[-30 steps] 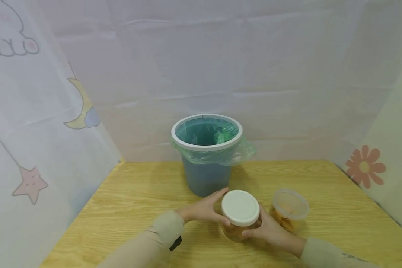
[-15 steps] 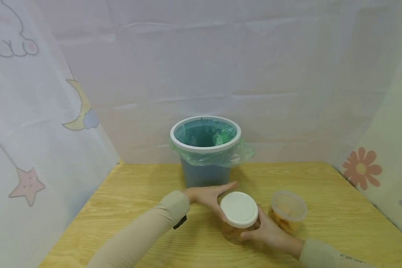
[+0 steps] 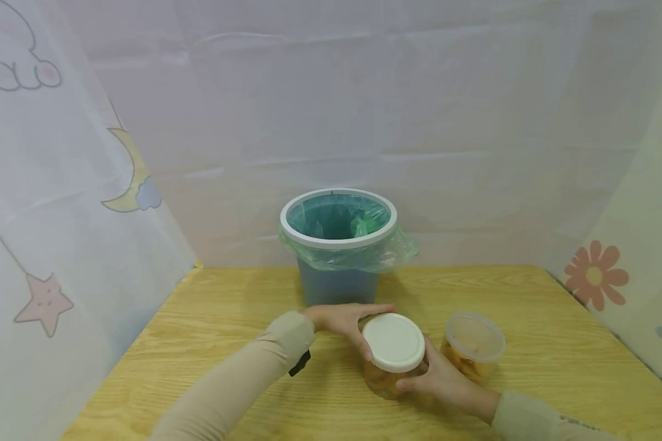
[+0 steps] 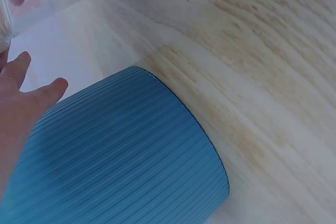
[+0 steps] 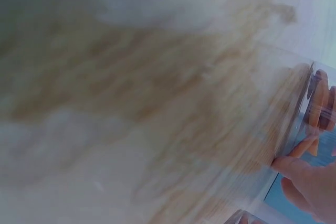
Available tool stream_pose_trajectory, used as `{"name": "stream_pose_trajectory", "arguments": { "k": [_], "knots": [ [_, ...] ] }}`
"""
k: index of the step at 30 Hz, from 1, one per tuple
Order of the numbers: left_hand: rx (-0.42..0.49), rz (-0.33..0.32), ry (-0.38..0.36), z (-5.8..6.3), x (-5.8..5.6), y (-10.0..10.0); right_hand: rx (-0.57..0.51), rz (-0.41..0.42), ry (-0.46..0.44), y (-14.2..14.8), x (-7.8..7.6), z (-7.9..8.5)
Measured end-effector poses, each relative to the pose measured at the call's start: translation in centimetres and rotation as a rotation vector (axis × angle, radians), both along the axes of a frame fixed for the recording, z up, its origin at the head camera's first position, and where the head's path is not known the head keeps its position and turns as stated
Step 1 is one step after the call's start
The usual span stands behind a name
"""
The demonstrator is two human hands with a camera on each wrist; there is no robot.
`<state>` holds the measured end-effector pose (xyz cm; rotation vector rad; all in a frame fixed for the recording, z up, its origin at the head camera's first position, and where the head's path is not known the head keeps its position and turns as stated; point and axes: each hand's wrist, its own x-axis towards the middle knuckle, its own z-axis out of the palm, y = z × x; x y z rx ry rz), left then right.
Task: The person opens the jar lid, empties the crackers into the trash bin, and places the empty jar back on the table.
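In the head view a clear jar [image 3: 383,380] with a white lid [image 3: 394,342] stands on the wooden table, brownish-orange pieces inside it. My left hand [image 3: 344,320] spans the lid from the left, thumb on its near edge and fingers along its far edge. From the right, my right hand [image 3: 447,383] grips the jar's body below the lid. The right wrist view catches that hand [image 5: 312,182] against the jar's clear wall [image 5: 299,114]. Two fingers of my left hand [image 4: 21,103] stretch out beside the bin in the left wrist view.
Behind my hands stands a blue bin [image 3: 339,282] with a white rim and a green bag liner [image 3: 358,260]. A second clear tub [image 3: 474,343] of orange pieces sits just right of the jar, close to my right hand. Printed cloth hangs around the table.
My left hand has turned clockwise around the lid, its fingers swinging right behind it. After lifting slightly away, those fingers are back near the lid's far edge. The right hand keeps its hold.
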<state>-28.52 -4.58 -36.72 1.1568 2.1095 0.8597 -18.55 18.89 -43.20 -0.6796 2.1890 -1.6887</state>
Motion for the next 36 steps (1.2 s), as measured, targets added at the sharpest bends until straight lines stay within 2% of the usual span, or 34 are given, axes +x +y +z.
{"name": "stream_pose_trajectory", "arguments": {
  "k": [8, 17, 23, 28, 36],
  "knots": [
    [0.044, 0.069, -0.025, -0.8, 0.7, -0.3, -0.009, -0.016, -0.013, 0.0, 0.1, 0.3],
    [0.074, 0.178, 0.048, -1.6, 1.7, -0.5, -0.017, -0.008, 0.000, 0.1, 0.1, 0.3],
    [0.104, 0.215, 0.015, -2.2, 2.3, -0.7, -0.022, -0.012, -0.016, 0.1, 0.0, 0.0],
    [0.125, 0.236, 0.029, -2.6, 2.7, -0.7, -0.023, -0.028, -0.007, 0.1, 0.0, 0.0],
    [0.165, 0.326, 0.035, -3.0, 3.6, -0.7, -0.033, -0.013, -0.022, 0.1, 0.0, -0.1]
  ]
}}
